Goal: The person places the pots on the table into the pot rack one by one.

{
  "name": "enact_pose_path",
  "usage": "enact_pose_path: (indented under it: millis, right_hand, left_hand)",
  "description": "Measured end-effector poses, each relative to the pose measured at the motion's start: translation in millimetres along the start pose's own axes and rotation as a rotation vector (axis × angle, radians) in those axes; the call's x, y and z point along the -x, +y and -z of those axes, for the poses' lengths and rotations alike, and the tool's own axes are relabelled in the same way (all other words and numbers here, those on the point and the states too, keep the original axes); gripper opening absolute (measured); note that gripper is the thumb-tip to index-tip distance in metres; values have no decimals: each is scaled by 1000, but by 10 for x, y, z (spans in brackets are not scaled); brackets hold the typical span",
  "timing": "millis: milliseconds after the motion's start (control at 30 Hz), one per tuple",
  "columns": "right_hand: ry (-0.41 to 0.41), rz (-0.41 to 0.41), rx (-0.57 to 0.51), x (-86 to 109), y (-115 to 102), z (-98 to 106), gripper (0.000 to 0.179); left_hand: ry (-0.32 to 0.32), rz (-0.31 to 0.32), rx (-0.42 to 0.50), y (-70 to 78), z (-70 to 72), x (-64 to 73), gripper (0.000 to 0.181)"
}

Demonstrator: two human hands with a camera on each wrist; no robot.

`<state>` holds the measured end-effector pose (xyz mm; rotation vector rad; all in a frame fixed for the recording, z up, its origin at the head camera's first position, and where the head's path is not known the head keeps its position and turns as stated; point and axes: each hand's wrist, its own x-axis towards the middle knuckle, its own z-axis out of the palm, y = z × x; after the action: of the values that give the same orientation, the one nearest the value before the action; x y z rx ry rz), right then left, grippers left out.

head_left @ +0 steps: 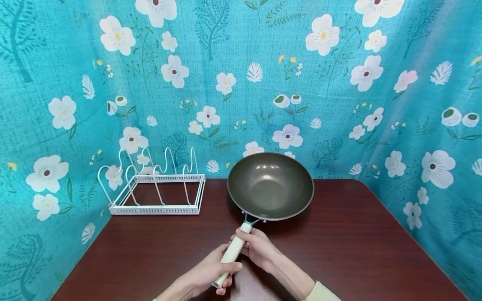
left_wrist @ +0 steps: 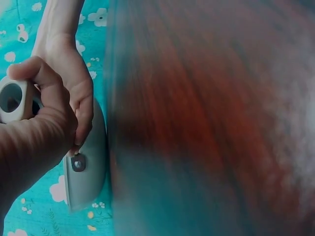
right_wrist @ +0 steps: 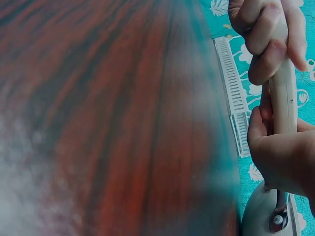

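Note:
A dark-coated wok (head_left: 271,184) with a long cream handle (head_left: 234,249) is tilted so that its inside faces me in the head view. My left hand (head_left: 211,267) grips the handle close to its end, thumb across the top. Farther up, by the metal bracket, my right hand (head_left: 260,248) holds the same handle with the thumb over it. The left wrist view shows the hollow handle end (left_wrist: 12,101) and the wok's pale outer side (left_wrist: 91,182). In the right wrist view, the fingers of my left hand (right_wrist: 268,37) wrap the handle above my right hand (right_wrist: 283,157).
A white wire rack (head_left: 154,209) with several curved dividers stands at the back left of the dark red-brown table (head_left: 361,234). Behind the table and along both sides hangs a turquoise curtain (head_left: 241,62) with white flowers.

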<state>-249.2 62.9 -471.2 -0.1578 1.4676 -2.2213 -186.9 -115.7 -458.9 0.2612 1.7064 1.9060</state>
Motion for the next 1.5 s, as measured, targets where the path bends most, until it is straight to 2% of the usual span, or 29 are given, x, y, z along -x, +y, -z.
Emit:
enact_pose_path:
  millis: [233, 367, 500, 733, 933, 1233, 1500]
  right_hand:
    - [-2, 4, 97, 16, -72, -2, 28]
    - [-9, 6, 131, 18, -74, 10, 28]
    - [-19, 6, 141, 18, -92, 1, 24]
    - [-21, 12, 151, 27, -142, -27, 23]
    - [-22, 8, 166, 18, -131, -50, 27]
    - [-5, 21, 194, 4, -134, -75, 26]
    - [-5, 43, 218, 7, -209, -114, 30]
  left_hand:
    - [32, -30, -45, -18, -20, -10, 64]
    - [54, -37, -104, -10, -45, 10, 60]
    - [69, -50, -167, 17, -64, 30, 56]
    - [58, -64, -186, 52, -80, 34, 53]
    - [82, -79, -243, 36, -56, 58, 55]
    - [92, -82, -232, 26, -70, 71, 48]
    - [109, -105, -248, 90, -88, 105, 55]
